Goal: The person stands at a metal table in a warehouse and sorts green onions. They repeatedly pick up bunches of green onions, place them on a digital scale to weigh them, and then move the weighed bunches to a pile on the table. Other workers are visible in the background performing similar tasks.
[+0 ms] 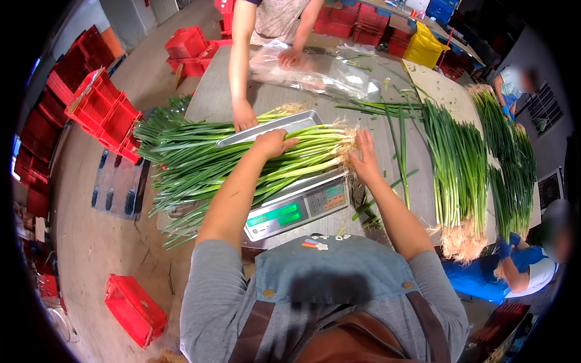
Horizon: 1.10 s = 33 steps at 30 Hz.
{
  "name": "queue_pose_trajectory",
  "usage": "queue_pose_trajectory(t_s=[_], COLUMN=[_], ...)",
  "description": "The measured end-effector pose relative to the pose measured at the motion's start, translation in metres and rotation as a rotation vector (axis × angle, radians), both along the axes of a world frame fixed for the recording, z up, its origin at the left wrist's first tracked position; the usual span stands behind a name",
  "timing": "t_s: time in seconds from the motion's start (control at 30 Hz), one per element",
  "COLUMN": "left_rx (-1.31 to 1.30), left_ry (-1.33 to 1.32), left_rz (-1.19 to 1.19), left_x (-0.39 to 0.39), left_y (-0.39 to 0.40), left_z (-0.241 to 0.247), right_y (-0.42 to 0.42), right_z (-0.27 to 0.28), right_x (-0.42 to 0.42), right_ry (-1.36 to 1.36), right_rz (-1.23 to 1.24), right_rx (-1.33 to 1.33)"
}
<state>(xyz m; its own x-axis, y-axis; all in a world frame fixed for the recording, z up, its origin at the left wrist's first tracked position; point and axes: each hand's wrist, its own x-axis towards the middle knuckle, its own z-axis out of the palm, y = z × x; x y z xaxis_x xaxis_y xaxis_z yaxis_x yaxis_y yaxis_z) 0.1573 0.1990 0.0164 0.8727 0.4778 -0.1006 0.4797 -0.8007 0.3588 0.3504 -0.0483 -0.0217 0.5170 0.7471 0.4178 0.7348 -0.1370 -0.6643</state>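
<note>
A large bunch of green onions point(313, 143) lies across the metal pan point(297, 121) of a digital scale point(297, 215), roots to the right and leaves to the left. My left hand point(271, 143) grips the top of the bunch, its thumb along the pale stalks and its fingertips partly hidden. At the root end, my right hand point(366, 159) is spread with its fingers apart, touching the roots point(347, 143). The scale's green display is lit. Beyond the pan, a co-worker's hand point(244, 117) reaches down to more green onions point(204, 131).
The co-worker's other hand rests on clear plastic bags point(313, 72). More green onion bunches point(458, 168) lie on a board at right, near two other people. Loose leaves point(401, 154) litter the table point(399, 131). Red crates point(106, 113) stand at left; another point(135, 311) is on the floor.
</note>
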Motion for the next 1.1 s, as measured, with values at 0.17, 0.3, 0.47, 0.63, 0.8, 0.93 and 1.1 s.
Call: queue_pose_trajectory(t_s=[0.17,0.3,0.47,0.63,0.8,0.93,1.1], left_rx=[0.031,0.145,0.193,0.246,0.275,0.175,0.095], left_ry=[0.321,0.243,0.167,0.088,0.058,0.064,0.062], left_rz=[-0.17,-0.091,-0.08,-0.034,-0.008,-0.03,-0.026], left_x=[-0.029,-0.033,-0.028,-0.029,-0.027,-0.034,-0.047], left_y=[-0.054,-0.065,-0.055,-0.062,-0.072,-0.066,-0.059], left_z=[0.05,0.027,0.021,0.019,0.022,0.025,0.036], right_y=[0.003,0.004,-0.011,-0.044,-0.081,-0.103,-0.117], right_z=[-0.03,-0.021,-0.032,-0.046,-0.091,-0.108,-0.1], right_x=[0.004,-0.007,-0.002,-0.008,-0.016,-0.026,-0.026], right_ry=[0.106,0.16,0.097,0.183,0.05,0.018,0.017], right_rz=[0.023,0.012,0.006,-0.146,-0.177,-0.146,-0.094], right_rx=[-0.033,-0.034,0.028,0.008,-0.097,-0.213,-0.189])
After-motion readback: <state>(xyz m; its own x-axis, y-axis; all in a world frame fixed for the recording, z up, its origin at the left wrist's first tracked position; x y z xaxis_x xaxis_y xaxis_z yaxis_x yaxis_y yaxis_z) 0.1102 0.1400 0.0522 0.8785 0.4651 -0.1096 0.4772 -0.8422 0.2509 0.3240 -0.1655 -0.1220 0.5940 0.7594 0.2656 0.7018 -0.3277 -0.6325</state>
